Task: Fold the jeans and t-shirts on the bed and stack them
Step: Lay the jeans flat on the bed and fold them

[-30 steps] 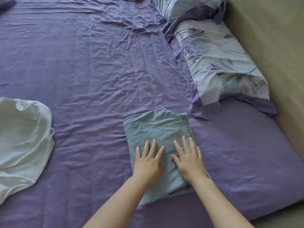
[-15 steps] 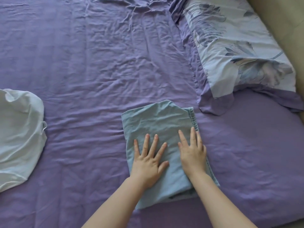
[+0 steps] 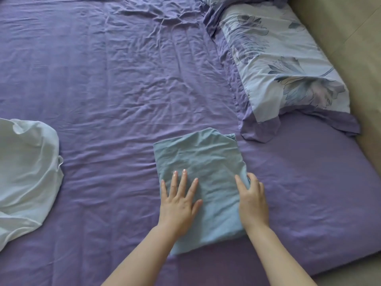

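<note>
Pale-blue folded t-shirt (image 3: 199,162) lies on the purple bed sheet (image 3: 115,83), just below the corner of a floral pillow (image 3: 280,65). The left hand (image 3: 179,205) presses flat on it, fingers spread. The right hand (image 3: 252,201) sits at its right edge, fingers curling around the fabric there (thumb on top). A white garment (image 3: 26,170) lies crumpled, well apart at the left.

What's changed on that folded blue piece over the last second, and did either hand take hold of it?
The right hand slid from the top of the folded blue garment to its right edge, where its fingers now curl round the fabric. The left hand stayed flat on top, fingers spread. The garment kept its place on the purple sheet; the white garment at the left lies unfolded as before.
</note>
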Action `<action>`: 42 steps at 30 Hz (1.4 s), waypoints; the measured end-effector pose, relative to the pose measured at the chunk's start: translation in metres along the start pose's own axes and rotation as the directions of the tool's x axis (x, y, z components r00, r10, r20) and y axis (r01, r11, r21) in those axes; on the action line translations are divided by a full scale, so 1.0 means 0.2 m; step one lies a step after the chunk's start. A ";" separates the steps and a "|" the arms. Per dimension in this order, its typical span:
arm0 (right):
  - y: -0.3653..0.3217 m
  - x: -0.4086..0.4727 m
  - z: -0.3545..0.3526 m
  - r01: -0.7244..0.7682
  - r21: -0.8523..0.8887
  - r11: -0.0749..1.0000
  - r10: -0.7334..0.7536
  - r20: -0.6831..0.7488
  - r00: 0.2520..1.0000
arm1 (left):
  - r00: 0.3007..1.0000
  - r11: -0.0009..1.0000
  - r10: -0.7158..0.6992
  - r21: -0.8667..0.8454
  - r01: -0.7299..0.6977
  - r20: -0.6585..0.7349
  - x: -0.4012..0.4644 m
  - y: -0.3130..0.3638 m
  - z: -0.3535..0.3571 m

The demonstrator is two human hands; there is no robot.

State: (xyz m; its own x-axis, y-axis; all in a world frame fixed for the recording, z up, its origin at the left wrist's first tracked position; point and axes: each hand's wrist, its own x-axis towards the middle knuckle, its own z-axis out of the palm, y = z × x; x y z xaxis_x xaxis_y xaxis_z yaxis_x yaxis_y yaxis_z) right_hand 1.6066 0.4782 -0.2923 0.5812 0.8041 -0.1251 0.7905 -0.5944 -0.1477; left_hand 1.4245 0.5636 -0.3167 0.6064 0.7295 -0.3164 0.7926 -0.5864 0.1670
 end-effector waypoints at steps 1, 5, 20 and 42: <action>0.02 -0.03 0.01 -0.024 -0.017 1.000 0.024 0.010 1.000 | 1.000 0.999 -0.030 -0.020 0.030 -0.007 -0.01 -0.01 0.00; 0.07 -0.04 0.06 -0.117 -0.056 0.992 0.122 0.090 0.988 | 0.988 0.984 -0.145 -0.102 0.149 0.045 -0.02 -0.04 0.00; 0.01 0.12 0.02 -0.085 0.183 0.979 0.064 0.123 0.990 | 0.888 0.537 -0.453 -0.769 0.346 0.083 0.06 -0.03 -0.16; -0.33 0.54 0.12 0.251 -0.169 0.953 -0.168 0.394 0.904 | 0.980 0.974 -0.170 -0.131 0.183 0.104 0.46 -0.15 -0.11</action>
State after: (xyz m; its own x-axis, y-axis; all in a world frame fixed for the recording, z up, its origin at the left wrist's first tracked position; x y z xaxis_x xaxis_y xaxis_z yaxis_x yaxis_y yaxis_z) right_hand 1.6119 0.6040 -0.3185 0.3162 0.8212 -0.4750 0.9320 -0.3623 -0.0060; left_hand 1.4577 0.6557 -0.3304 0.4526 0.7779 -0.4358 0.8917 -0.3917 0.2269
